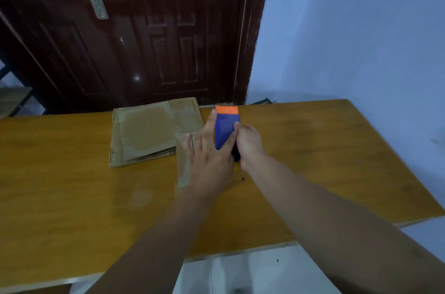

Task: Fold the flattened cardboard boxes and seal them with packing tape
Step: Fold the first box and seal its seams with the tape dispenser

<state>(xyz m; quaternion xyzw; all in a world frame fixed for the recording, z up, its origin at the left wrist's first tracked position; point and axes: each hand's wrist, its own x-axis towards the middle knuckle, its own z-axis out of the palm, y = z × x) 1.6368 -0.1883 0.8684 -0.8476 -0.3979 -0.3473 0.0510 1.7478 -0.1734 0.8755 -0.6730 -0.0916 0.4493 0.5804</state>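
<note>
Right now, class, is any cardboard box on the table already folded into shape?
No: the cardboard boxes lie flattened in a stack on the table.

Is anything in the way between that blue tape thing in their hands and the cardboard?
Nothing visible. The right hand grips the dispenser, the left hand touches it, and the flat cardboard lies just beside them, to the left.

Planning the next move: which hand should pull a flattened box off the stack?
Probably left. The left hand lies nearer the flattened cardboard stack and only rests straight fingers against the tape dispenser; the right hand is wrapped round its handle on the far side.
</note>
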